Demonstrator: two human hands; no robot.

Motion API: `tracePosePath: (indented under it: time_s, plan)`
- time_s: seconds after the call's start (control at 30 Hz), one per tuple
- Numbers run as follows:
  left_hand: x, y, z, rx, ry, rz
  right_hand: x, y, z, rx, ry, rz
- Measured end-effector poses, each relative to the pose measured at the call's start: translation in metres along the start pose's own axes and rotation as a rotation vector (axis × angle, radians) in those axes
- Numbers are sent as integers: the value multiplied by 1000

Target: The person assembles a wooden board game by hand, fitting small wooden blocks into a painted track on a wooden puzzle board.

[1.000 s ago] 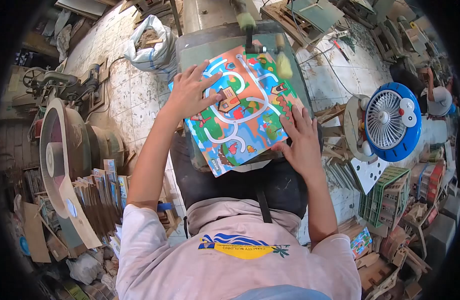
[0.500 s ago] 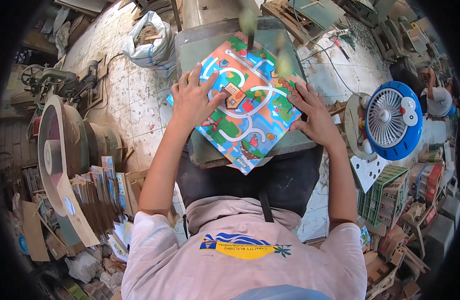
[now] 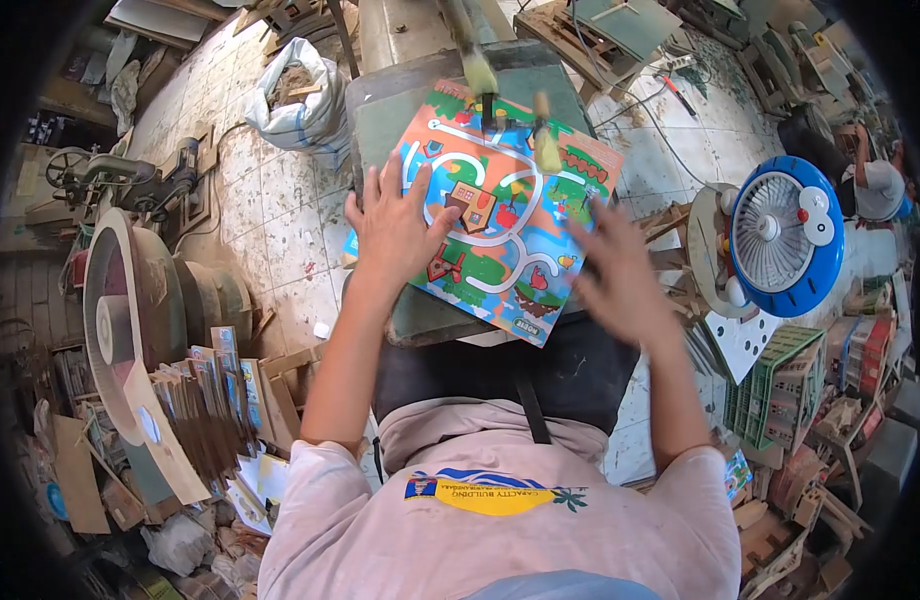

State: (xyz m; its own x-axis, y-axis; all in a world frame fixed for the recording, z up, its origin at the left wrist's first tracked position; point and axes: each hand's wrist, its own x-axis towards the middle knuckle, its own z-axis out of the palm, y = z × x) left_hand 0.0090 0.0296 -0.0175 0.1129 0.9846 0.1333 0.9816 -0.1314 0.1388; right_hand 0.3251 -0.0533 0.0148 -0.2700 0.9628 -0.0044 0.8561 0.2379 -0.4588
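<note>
A colorful printed board with white curved tracks and a small house picture lies on the dark green machine table. My left hand rests flat on the board's left part, fingers spread and thumb beside the house. At the right edge is my right hand, blurred by motion, its fingers stretched out and apart from the thumb. Above the board's far part reaches a machine arm, with a dark narrow holder at its end just over the printed surface.
A blue fan stands to the right, above a green crate. On the left are a large wheel-shaped machine and a row of upright boards. A white sack sits on the tiled floor. Another person is at far right.
The board has turned on the table, its near corner swinging to the right. My right hand has moved slightly down and lifted its spread fingers off the board's face; my left hand stays on it.
</note>
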Motion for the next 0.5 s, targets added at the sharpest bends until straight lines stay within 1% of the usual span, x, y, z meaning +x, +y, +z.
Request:
tracePosePath:
  time_s: [0.03,0.07,0.1,0.17,0.2,0.3,0.33,0.4,0.43,0.5]
  plan:
    - [8,-12,-1,-31,-20,156,-18,-25,13,-17,8,36]
    - [16,-22,-1,-63,-40,314,-32,-49,22,-12,-27,47]
    - [23,-25,-1,-65,-45,312,-39,-62,31,-12,-32,49]
    - [34,-33,-2,-63,-126,460,-47,-73,54,10,-1,117]
    - [35,-36,-2,-61,-130,466,-43,-68,64,-1,81,83]
    - [37,-40,-2,-68,-137,532,-42,-52,65,-11,79,43]
    - [34,-38,-1,-54,-122,514,-40,-45,62,-8,82,51]
    - [29,-33,1,-45,-106,498,-37,-28,52,-36,11,-8]
    - [27,-31,2,-34,-85,473,-34,-22,49,-39,12,-5]
    - [21,-28,4,-26,-67,444,-30,-13,44,-44,26,-83]
